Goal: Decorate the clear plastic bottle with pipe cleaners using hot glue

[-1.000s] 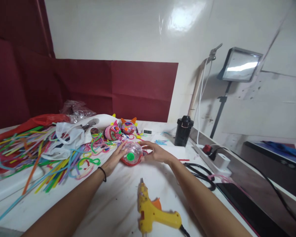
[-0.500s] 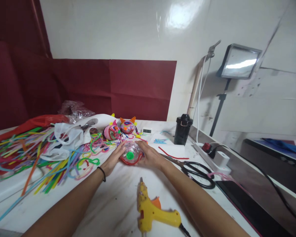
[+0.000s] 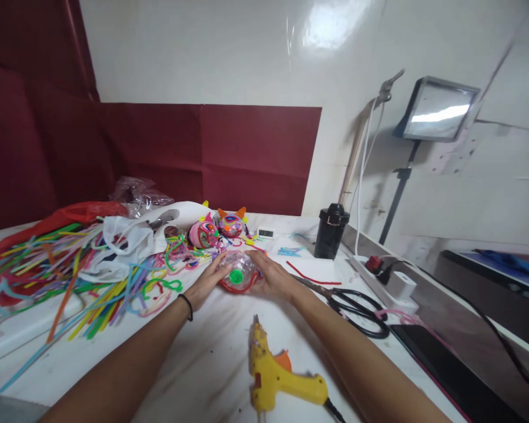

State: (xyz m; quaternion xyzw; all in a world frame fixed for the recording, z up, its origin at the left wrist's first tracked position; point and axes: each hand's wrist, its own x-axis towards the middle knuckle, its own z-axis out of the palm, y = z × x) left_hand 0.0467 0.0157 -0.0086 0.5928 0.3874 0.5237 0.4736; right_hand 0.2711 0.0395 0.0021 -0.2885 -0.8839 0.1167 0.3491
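Note:
Between my two hands is a clear plastic bottle piece (image 3: pixel 243 264), resting on or just above the white tabletop. Its round green cap (image 3: pixel 237 277) faces me, and a red pipe cleaner (image 3: pixel 241 290) curves along its lower edge. My left hand (image 3: pixel 206 284) presses its fingers to the left side. My right hand (image 3: pixel 274 277) wraps the right side, its fingertips partly hidden behind the plastic. Closer to me lies a yellow hot glue gun (image 3: pixel 271 376), its nozzle pointing away.
Colourful pipe cleaners (image 3: pixel 110 299) spread over the left side. Two decorated animal-like crafts (image 3: pixel 204 233) stand behind my hands, near a small digital clock (image 3: pixel 265 233). To the right are black-handled scissors (image 3: pixel 357 308), a black container (image 3: pixel 330 232), a power strip (image 3: pixel 394 291) and a dark flat device (image 3: pixel 441 370).
The whole view has shifted slightly, so everything sits a little further right. Both hands stay on the bottle piece, with little other visible movement.

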